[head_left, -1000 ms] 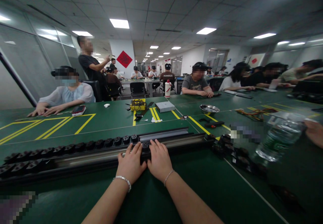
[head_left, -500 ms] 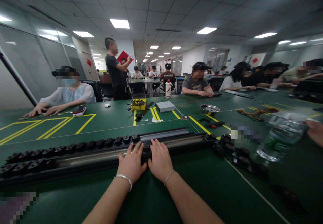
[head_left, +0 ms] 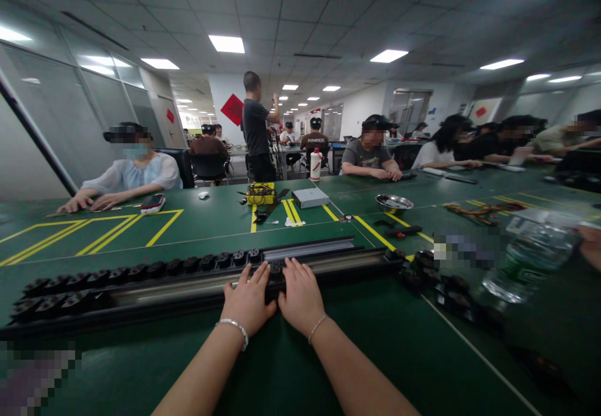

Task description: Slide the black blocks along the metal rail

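Observation:
Both of my hands lie side by side over a long black rail with a metallic strip. My left hand has its fingers stretched forward and a little apart, fingertips on the rail. Beside it, my right hand rests the same way, fingers extended. A small black part shows on the rail between the fingertips of both hands. The thumbs point toward each other at the near edge. Several round black parts line a second, parallel rail behind; more sit at the left end of the near rail.
To the right are a large water bottle with a person's hand behind it and more black parts. Farther back are a metal bowl, a grey box and a yellow object wound with black cable. People sit around the green table.
My hands stay on the rail with little change. The standing person in the background has moved to the right and turned. The view has shifted slightly.

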Demonstrator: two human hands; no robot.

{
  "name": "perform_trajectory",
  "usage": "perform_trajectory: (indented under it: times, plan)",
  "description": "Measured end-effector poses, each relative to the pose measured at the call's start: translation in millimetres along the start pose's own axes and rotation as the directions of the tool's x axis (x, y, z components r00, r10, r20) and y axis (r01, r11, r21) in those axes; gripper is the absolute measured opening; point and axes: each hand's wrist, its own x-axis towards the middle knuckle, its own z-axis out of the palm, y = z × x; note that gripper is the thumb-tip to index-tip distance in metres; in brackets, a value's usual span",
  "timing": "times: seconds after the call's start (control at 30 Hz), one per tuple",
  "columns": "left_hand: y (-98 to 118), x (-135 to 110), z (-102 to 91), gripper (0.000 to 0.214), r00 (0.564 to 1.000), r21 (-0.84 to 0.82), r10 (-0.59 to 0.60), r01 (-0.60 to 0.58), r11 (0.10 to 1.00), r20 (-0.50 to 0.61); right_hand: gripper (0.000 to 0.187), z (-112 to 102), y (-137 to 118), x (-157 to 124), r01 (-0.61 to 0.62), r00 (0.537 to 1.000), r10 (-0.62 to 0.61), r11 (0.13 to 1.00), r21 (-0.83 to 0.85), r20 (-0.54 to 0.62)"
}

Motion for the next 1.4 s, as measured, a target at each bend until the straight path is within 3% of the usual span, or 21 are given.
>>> perform_trajectory:
  times: [0.9,1.4]
  plan:
    - [0,2,-9.1,0.071,0.997,-0.025,0.050,-0.048,0.999,0.065,0.039,7,1,0,-0.016,0.994,0.022,0.998,0.067,-0.103]
    - [2,0,-4.9,0.066,0.999,-0.020,0.040,-0.041,0.999,-0.025,0.038,7,1,0,-0.007,0.991,0.017,0.997,0.079,-0.129]
